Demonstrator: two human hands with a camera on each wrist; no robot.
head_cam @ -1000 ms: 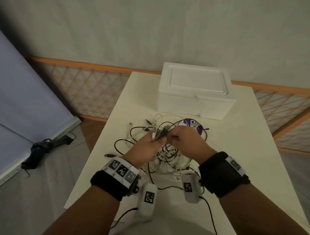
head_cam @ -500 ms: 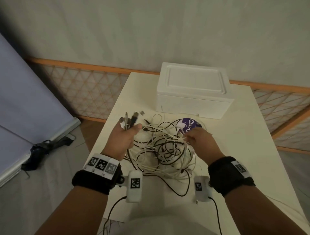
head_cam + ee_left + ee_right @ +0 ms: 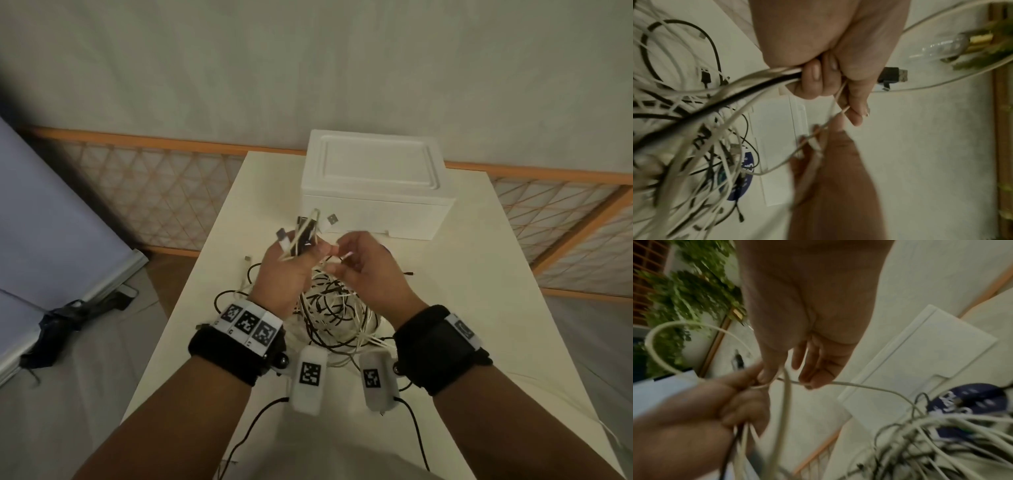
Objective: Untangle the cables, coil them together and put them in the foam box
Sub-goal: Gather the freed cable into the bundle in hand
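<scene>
At frame centre, the left hand [image 3: 286, 274] grips gathered plug ends upright, apparently keeping sorted ends apart. The right hand [image 3: 363, 270] pinches one white strand. The cables [image 3: 337, 308] trail below; the foam box [image 3: 376, 185], lidded, sits behind.

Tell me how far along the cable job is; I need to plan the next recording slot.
Done: the left hand grips a bunch of gathered plug ends. In hand: the right hand pinches one white cable beside that bunch. Left: most cables lie tangled on the table, nothing is coiled, and the foam box has its lid on.
</scene>
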